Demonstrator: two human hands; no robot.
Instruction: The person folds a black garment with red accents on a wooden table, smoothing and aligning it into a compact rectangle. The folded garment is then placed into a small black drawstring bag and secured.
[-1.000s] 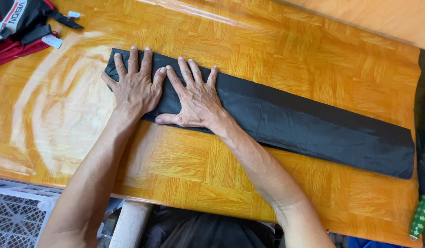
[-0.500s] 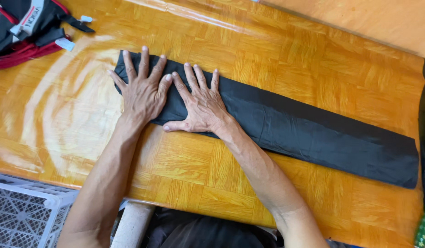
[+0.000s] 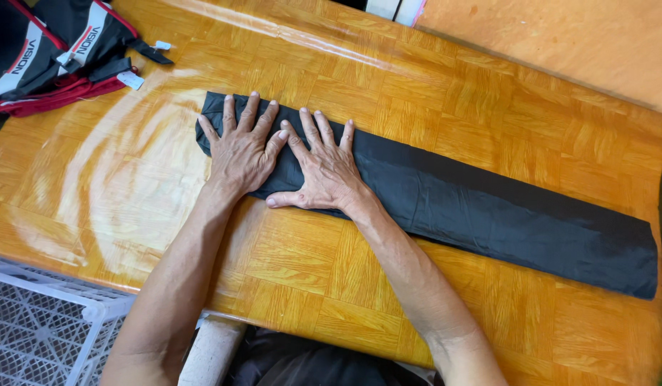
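Observation:
A long black garment (image 3: 488, 211), folded into a narrow strip, lies across the orange wooden table (image 3: 488, 100) from centre left to far right. My left hand (image 3: 241, 150) rests flat on its left end, fingers spread. My right hand (image 3: 322, 168) presses flat on the cloth right beside it, fingers spread and thumb pointing left along the near edge. The index fingers of both hands almost touch. Neither hand grips anything.
A black, red and white garment with tags (image 3: 56, 57) is bundled at the table's far left corner. A white plastic crate (image 3: 41, 322) stands below the table's near edge at left. A white post (image 3: 213, 350) rises under the table.
Both hands stay flat and side by side on the left end of the black strip. The view has shifted, so everything sits a little further right in the picture.

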